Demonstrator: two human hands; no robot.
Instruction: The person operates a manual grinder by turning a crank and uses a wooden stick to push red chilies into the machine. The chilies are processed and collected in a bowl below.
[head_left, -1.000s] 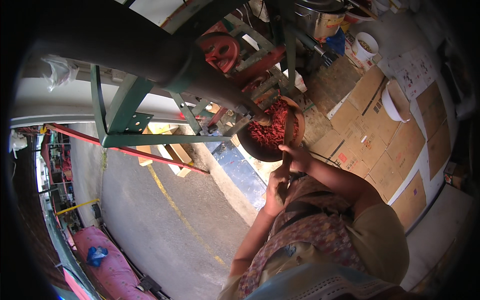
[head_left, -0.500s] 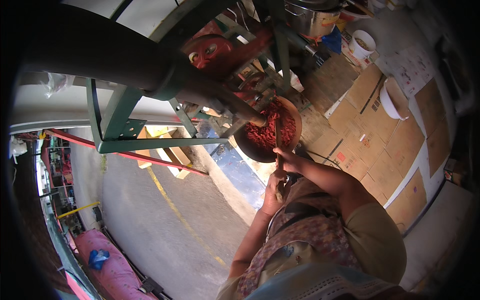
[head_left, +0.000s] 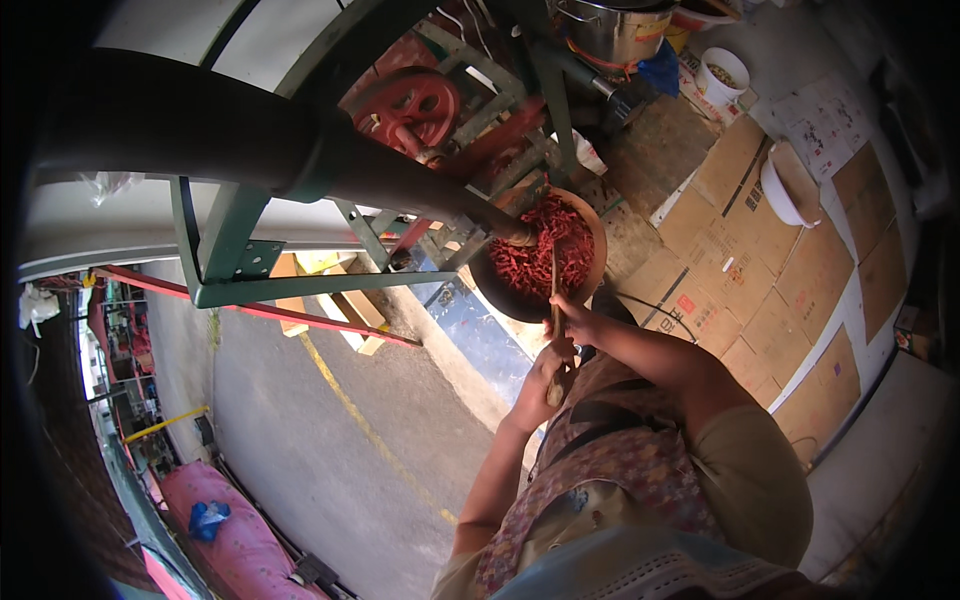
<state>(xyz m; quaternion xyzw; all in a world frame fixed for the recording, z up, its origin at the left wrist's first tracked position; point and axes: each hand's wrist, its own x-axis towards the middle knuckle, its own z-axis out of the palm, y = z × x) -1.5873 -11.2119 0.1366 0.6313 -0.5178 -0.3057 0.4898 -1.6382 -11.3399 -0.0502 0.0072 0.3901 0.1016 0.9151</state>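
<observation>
Both my hands are closed around a long wooden stick (head_left: 556, 275). My right hand (head_left: 573, 322) grips it higher up, nearer a round brown bowl (head_left: 497, 298). My left hand (head_left: 543, 368) wraps it lower down, close to my apron, and the stick's blunt end shows below the fingers. The far part of the stick reaches into a heap of dark red, shredded-looking pieces, perhaps dried chillies (head_left: 575, 245), that fills the bowl. A thick dark pole (head_left: 440, 190) slants down from the upper left, its tip over or in the heap; I cannot tell how deep it goes.
A green metal frame (head_left: 320, 290) and a red wheel (head_left: 415, 110) stand beside the bowl. Flattened cardboard (head_left: 740, 270) covers the floor at right, with a white basin (head_left: 785, 190) and a white bucket (head_left: 722, 78). A metal pot (head_left: 610, 35) stands behind. Grey pavement lies left.
The red wheel has turned, and its spokes show differently. My view has shifted slightly. Both hands keep their grip on the stick, whose lower end shows more beside my left hand.
</observation>
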